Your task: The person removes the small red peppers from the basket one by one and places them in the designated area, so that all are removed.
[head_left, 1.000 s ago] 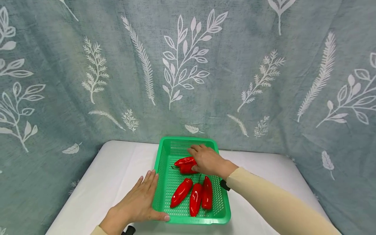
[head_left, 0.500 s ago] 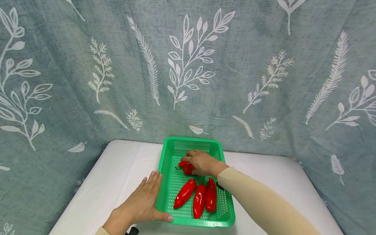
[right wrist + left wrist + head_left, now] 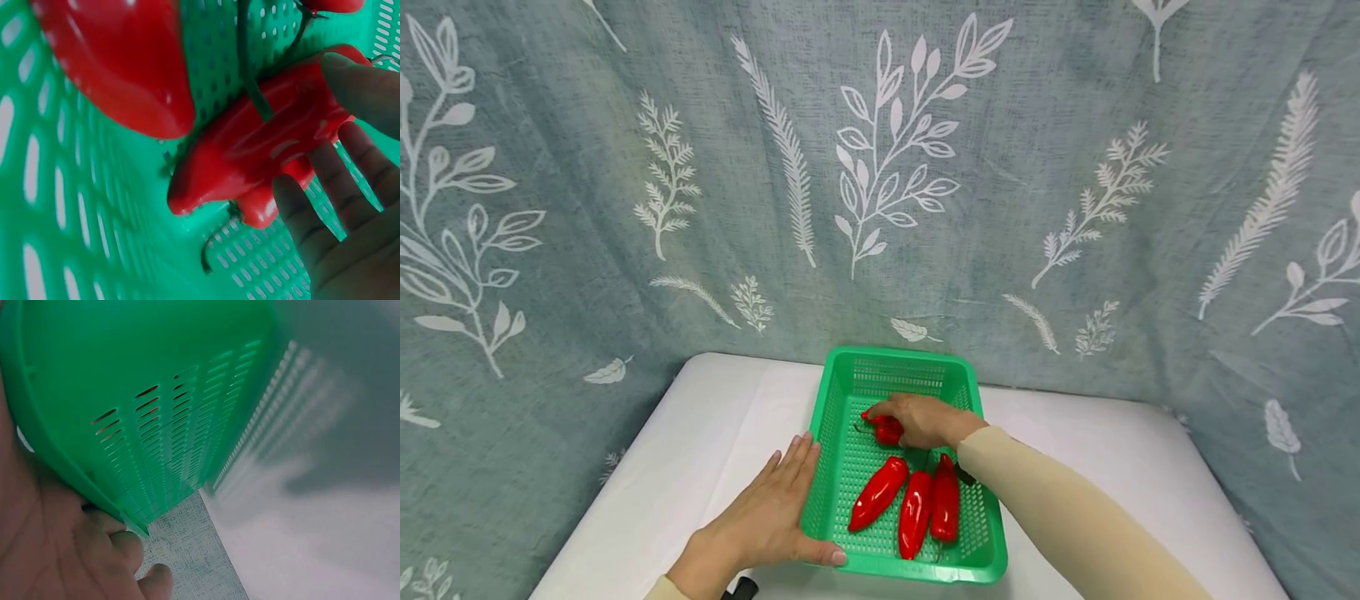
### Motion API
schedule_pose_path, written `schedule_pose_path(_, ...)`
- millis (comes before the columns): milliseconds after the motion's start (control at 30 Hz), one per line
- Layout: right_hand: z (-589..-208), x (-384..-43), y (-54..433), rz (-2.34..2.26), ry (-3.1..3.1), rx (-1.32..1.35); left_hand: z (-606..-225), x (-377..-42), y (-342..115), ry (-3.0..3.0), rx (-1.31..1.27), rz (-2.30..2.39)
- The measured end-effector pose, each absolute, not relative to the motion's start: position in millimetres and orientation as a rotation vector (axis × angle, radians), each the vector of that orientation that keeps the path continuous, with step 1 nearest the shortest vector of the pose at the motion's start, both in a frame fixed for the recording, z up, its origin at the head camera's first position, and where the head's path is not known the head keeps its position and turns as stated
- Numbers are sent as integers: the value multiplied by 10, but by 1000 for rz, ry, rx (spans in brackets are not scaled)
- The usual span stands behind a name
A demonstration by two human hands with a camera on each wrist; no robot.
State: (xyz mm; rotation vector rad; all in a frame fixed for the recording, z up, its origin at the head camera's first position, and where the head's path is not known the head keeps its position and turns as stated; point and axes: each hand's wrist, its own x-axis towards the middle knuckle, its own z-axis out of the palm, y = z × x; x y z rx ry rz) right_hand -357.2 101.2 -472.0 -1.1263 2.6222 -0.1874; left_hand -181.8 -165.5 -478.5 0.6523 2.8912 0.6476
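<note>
Left hand [image 3: 760,518] lies spread against the green basket [image 3: 925,572]; right hand [image 3: 927,420], palm visible only in its wrist view, touches a red pepper [image 3: 231,161]; pinching, I can't tell.

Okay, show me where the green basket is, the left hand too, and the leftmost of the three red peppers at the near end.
Green basket [image 3: 940,573], head view: near rim.
Left hand [image 3: 767,517], head view: back of the hand.
Leftmost near red pepper [image 3: 877,493], head view: middle of its body.
</note>
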Motion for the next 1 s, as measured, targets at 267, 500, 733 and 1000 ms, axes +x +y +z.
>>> schedule_pose_path(267, -4818, -3588, 1087, -215, 2597, -1075, -4781, -1821, -1604, 2890, 662, 644)
schedule_pose_path(500, -4737, -3627, 1115, -491, 2596, -896, -4753, -1821, -1595, 2891, 678, 624)
schedule_pose_path(733, -4620, -3656, 1110, -758, 2549, -807, -4754, -1806, -1623, 2891, 660, 639)
schedule_pose_path(1000, -4554, -3623, 1107, -1021, 2491, -770, -4779, -1806, -1646, 2874, 638, 652)
